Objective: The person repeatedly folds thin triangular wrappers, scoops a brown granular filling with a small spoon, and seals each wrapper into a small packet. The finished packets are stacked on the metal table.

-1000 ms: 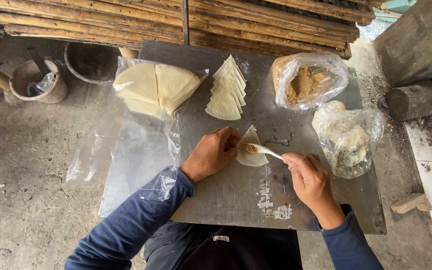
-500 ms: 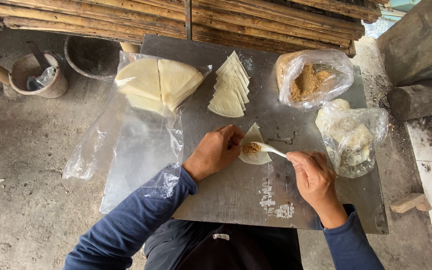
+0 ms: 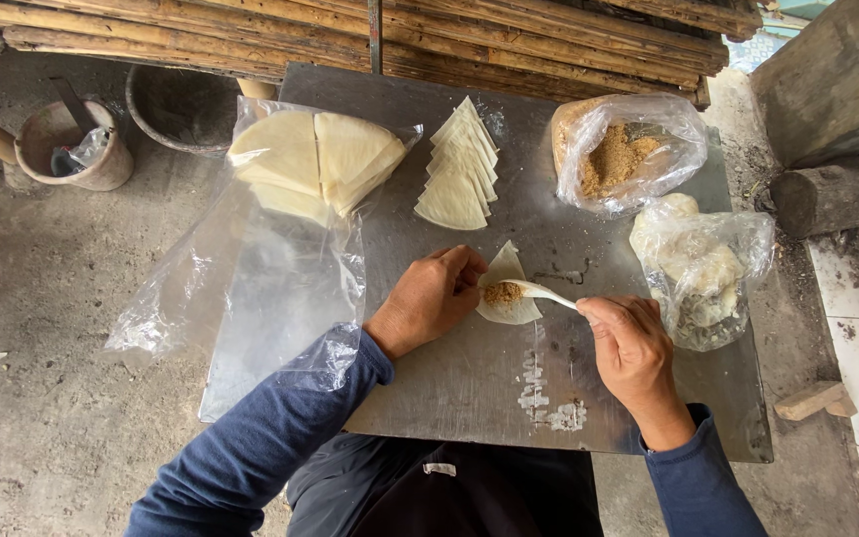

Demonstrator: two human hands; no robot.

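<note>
Left hand [image 3: 434,298] pins the wrapper [image 3: 509,288] mid-tray [image 3: 449,398]; right hand [image 3: 633,353] grips a spoon [image 3: 544,293] — best keep the filling [image 3: 502,292] central, clear of the wrapper's edges.

Outdoor makeshift food-prep spot: metal table [image 3: 449,398] on concrete ground, stacked bamboo poles [image 3: 251,30] behind
</note>
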